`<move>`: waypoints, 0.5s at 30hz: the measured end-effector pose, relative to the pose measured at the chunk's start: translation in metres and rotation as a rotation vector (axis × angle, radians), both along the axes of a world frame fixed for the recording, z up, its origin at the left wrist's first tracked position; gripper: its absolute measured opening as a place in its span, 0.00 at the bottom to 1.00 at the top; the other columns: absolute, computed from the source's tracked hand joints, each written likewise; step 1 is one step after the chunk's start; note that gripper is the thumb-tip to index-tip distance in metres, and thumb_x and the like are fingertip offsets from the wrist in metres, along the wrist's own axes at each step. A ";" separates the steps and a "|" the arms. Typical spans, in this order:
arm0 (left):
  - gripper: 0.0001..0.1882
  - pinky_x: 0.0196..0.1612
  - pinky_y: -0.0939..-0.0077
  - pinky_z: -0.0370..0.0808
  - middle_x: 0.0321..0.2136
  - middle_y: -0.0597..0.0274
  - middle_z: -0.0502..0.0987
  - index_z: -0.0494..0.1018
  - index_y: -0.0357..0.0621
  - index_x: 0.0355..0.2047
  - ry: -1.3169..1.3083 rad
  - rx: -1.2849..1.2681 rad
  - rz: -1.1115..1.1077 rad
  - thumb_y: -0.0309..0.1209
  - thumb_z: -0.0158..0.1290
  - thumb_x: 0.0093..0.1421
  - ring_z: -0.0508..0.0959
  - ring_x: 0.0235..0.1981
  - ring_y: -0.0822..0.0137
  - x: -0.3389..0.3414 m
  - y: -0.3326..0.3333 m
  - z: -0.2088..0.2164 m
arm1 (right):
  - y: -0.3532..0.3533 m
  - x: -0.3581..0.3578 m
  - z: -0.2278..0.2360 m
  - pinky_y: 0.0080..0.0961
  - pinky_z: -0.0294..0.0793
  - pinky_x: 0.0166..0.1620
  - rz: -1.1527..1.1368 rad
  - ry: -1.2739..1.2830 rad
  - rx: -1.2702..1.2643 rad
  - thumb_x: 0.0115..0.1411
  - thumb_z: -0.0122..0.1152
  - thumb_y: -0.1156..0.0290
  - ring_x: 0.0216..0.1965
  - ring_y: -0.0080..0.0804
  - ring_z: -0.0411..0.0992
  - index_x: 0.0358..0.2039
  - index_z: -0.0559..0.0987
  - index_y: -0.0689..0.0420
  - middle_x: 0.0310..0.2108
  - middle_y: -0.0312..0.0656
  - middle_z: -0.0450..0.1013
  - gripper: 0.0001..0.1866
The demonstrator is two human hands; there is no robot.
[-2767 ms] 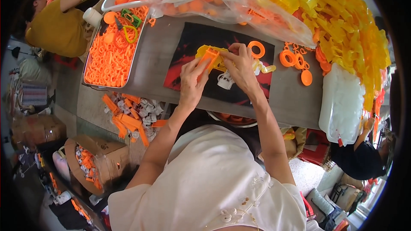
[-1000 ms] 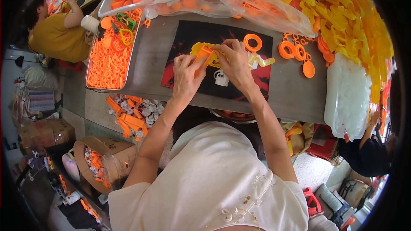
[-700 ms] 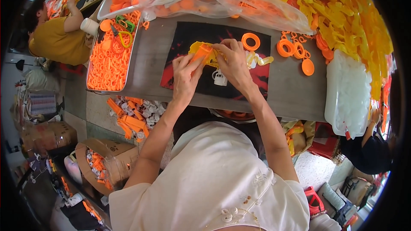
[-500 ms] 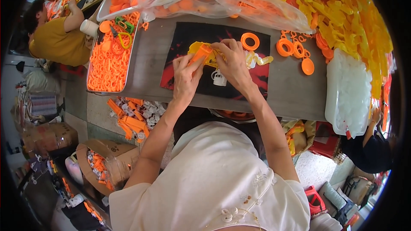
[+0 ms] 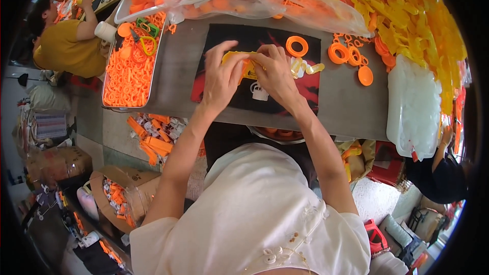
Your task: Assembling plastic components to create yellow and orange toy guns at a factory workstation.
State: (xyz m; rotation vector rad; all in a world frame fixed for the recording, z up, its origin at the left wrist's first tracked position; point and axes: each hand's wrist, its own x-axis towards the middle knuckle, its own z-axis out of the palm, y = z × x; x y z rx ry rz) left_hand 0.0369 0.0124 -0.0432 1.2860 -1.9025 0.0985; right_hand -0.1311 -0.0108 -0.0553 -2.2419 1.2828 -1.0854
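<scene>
Over the dark mat (image 5: pixel 300 102), both hands meet at a yellow plastic part (image 5: pixel 249 73), its kind hidden by the fingers. My left hand (image 5: pixel 220 82) curls round its left side, index finger lifted and thumb against the part. At its upper right edge, my right hand (image 5: pixel 273 73) pinches with thumb and fingers. A bit of orange plastic (image 5: pixel 245 65) shows between the hands. Just below lies a white plastic piece with a loop (image 5: pixel 260 92). An orange ring (image 5: pixel 296 46) and several small pale yellow and clear pieces (image 5: pixel 305 67) lie right of my right hand.
A tray of small orange parts (image 5: pixel 128 79) stands left, with yellow-handled scissors (image 5: pixel 147 46) on top. Plastic bags (image 5: pixel 254 0) line the back. Orange rings (image 5: pixel 338 53), a translucent bin (image 5: pixel 402 107) and heaped yellow parts (image 5: pixel 412 20) are right. Co-workers (image 5: pixel 69 43) sit at both sides.
The long orange piece that my left hand held up is mostly out of sight now. My left index finger has lifted, and its thumb has moved in close to the right hand's fingertips.
</scene>
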 end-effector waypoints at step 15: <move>0.12 0.54 0.60 0.62 0.41 0.60 0.75 0.72 0.46 0.42 -0.017 0.084 -0.185 0.31 0.58 0.58 0.72 0.45 0.57 0.002 -0.012 -0.018 | 0.049 -0.032 0.021 0.39 0.63 0.55 0.268 0.581 -0.330 0.52 0.61 0.72 0.53 0.35 0.67 0.47 0.76 0.52 0.49 0.39 0.70 0.19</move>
